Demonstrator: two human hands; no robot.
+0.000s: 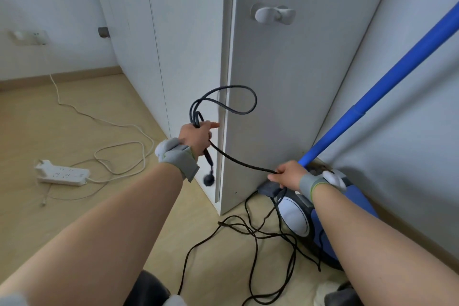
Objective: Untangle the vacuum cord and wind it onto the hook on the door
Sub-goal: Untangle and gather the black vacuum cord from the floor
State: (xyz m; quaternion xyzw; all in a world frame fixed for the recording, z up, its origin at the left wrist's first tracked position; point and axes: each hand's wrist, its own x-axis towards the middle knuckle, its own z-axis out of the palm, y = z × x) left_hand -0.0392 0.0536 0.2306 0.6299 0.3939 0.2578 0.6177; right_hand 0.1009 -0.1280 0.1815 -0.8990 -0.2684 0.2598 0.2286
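Student: Cord first: where does it lie relative to the fingers?

Tutor: It is held at 2 places. The left hand grips a gathered bundle of the black cord. Its fingers are curled round the strands, except the index finger, which points toward the door. Loops of cord stand in the air above those fingers. Below them the plug hangs free on a short length.

Student: And the right hand?

Tutor: Its fingers are narrow, pinching 1 strand between thumb and fingertips. Between the 2 hands the cord runs as a diagonal span, high at the left fingers and low at the right. Below the right fingers it drops to a loose tangle on the floor, just beside the vacuum.

Student: Hook?

Tutor: It is white and fixed to the door face, well above both sets of fingers and apart from the raised loops.

Student: Other items?

Tutor: A blue tube rises from just behind the right hand toward the upper right. A power strip and a white cable lie on the floor, well to the left of the left fingers.
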